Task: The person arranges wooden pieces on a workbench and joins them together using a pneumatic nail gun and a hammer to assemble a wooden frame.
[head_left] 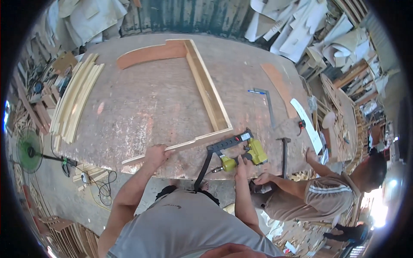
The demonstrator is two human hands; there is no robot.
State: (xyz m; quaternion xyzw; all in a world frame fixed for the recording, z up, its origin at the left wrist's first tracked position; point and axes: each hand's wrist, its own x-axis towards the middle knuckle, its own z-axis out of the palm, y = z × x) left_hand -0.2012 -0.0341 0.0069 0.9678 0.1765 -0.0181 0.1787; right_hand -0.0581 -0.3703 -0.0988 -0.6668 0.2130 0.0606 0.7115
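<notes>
My left hand [157,155] is closed over the near board of a three-sided plywood frame [208,92], close to that board's left end. The frame stands on edge on a large worktable [142,99]. Its long side runs away from me to a curved brown panel [152,55] at the far end. My right hand [243,167] grips the handle of a yellow-green nail gun [257,151] with a black magazine. The gun is at the table's front edge, just right of the frame's near corner; an air hose fitting shows at its rear.
Wood strips [79,99] lie stacked at the left. To the right are a square [270,107] with a blue pen, a hammer [285,157], a tape measure [301,125] and a white curved piece [306,124]. A co-worker [322,193] stands close on my right. A green fan [29,151] stands left.
</notes>
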